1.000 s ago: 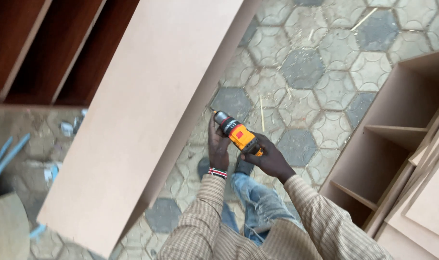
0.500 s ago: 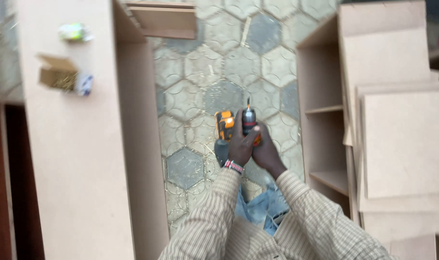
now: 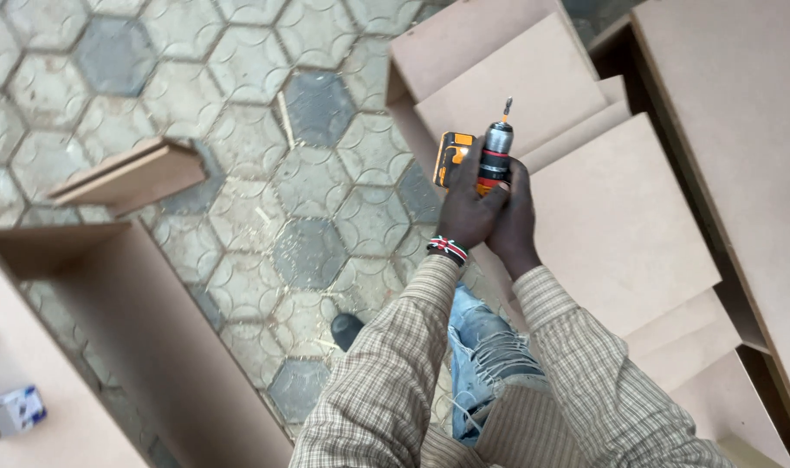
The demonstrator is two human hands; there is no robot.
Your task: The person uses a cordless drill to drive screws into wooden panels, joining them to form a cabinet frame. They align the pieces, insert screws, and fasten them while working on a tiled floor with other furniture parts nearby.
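Far left, bottom: small box lying on a pale board, with an open cabinet carcass just beside it. Above that, a loose shelf piece lies flat on the hexagon paving, sawdust scattered around. Lower centre: dark shoe on the pavers, torn jeans next to it. Centre: both hands wrapped around the drill, held upright in front of the body, bit pointing up and away. Left hand closed on the body, fingers over the orange-black housing, beaded bracelet at the wrist. Right hand closed on the grip from the other side, touching the left. Checked sleeves on both arms. Right: stacked panels under and behind the drill, then a big board at the far edge.
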